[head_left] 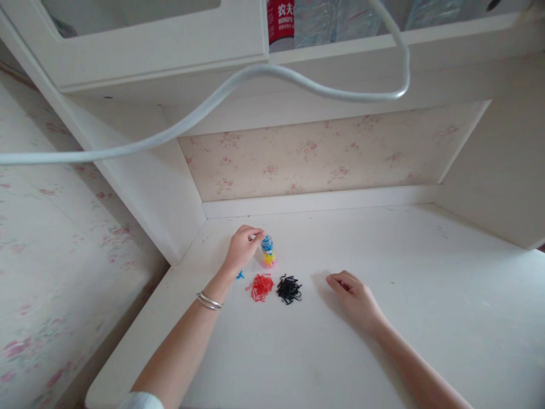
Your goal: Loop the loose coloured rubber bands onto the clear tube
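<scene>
My left hand (244, 247) is at the mouth of a small clear bottle (268, 253), its thumb and fingertips pinched together. Whatever sits in that pinch is too small to make out. Blue, yellow and pink layers show through the upright bottle. Just below it lie a loose pile of red rubber bands (261, 288) and a pile of black rubber bands (289, 289). A few blue rubber bands (239, 275) lie beside my left wrist. My right hand (351, 292) rests on the table to the right of the black pile, fingers curled in, with nothing visible in them.
The white desk (426, 318) ends at a low back ledge and side panels. Overhead hangs a cabinet (170, 62) with bottles in plastic wrap (317, 23) on its shelf. A white cable (204, 108) crosses the upper view, close to the camera.
</scene>
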Available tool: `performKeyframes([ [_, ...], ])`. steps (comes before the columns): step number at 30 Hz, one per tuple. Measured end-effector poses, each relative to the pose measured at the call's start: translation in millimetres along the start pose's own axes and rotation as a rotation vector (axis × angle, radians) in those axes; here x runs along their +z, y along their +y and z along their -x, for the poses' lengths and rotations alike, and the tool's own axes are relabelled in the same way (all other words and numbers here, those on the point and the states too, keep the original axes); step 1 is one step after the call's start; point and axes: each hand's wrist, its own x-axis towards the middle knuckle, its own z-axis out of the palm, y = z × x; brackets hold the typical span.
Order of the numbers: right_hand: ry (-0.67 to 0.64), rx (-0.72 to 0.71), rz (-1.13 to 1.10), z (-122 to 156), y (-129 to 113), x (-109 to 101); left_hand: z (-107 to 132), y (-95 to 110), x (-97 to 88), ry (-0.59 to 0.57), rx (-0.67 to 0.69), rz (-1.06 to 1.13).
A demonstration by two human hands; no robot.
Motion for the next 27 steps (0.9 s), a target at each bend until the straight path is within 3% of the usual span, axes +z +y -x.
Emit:
performKeyframes([
  [20, 0.013, -0.009, 0.046, -1, 2, 4, 10, -8, -16.2, 0.028, -0.007, 0.003],
  [27, 0.022, 0.005, 0.065, 2, -1, 4, 32, -33, -37.4, 0.002, -0.218, 0.059],
])
